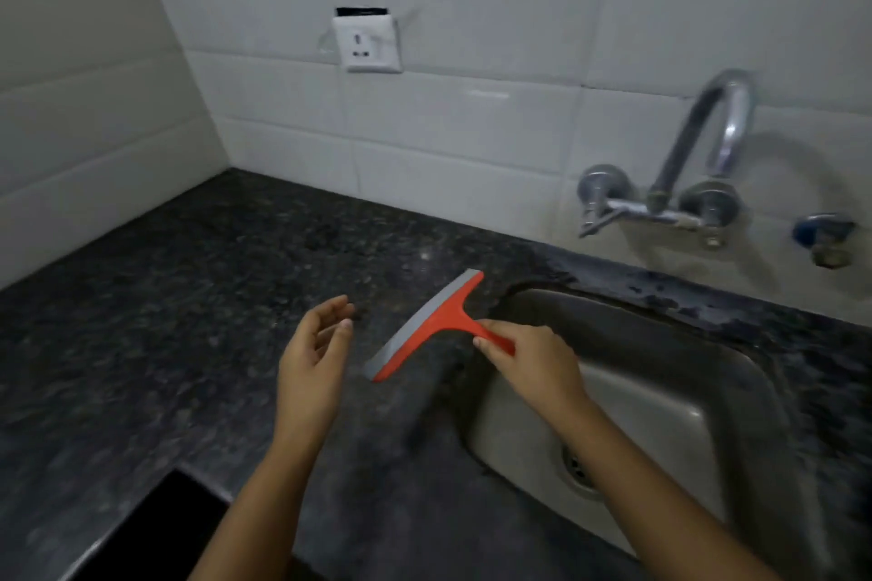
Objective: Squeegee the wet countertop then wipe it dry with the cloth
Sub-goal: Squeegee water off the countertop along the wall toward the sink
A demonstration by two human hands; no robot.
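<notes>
A red squeegee (pixel 427 326) with a grey rubber blade is held above the dark speckled granite countertop (pixel 188 297), just left of the sink. My right hand (pixel 528 354) grips its red handle, with the blade pointing left and running diagonally. My left hand (pixel 314 354) hovers a little left of the blade, palm turned toward it, fingers loosely curled and holding nothing. No cloth is in view.
A steel sink (pixel 660 392) with a drain is set into the counter on the right. A wall-mounted chrome tap (pixel 698 165) hangs above it. A white socket (pixel 367 43) sits on the tiled wall. A dark opening (pixel 165 528) cuts the counter at front left.
</notes>
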